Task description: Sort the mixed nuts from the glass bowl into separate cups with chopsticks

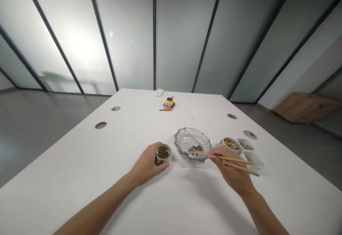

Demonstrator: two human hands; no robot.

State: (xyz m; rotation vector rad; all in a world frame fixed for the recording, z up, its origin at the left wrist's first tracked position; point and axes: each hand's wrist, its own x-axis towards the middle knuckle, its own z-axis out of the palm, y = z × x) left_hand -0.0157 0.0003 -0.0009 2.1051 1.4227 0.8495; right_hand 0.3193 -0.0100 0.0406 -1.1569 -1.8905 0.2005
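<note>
My left hand (pixel 148 163) is wrapped around a small ceramic cup (pixel 162 161) with dark writing on its side, standing on the table. Dark brown beans (pixel 162 153) lie inside the cup. In my right hand (pixel 232 169) is a pair of wooden chopsticks (pixel 237 165), held near the middle. Their tips reach into a clear glass bowl (pixel 184 135) with a scalloped rim, to the right of the cup. More dark beans (pixel 197 148) lie at the bottom of that bowl, by the tips. Whether the tips pinch a bean is too small to tell.
Right of the glass bowl stand a ceramic cup of pale nuts (pixel 231 143) and two white dishes, one behind (pixel 245 144) and one nearer (pixel 255 159). Farther back are a toy car (pixel 169 102), a toy carrot (pixel 166 109) and a white box (pixel 158 92). Holes (pixel 100 125) pierce the white table.
</note>
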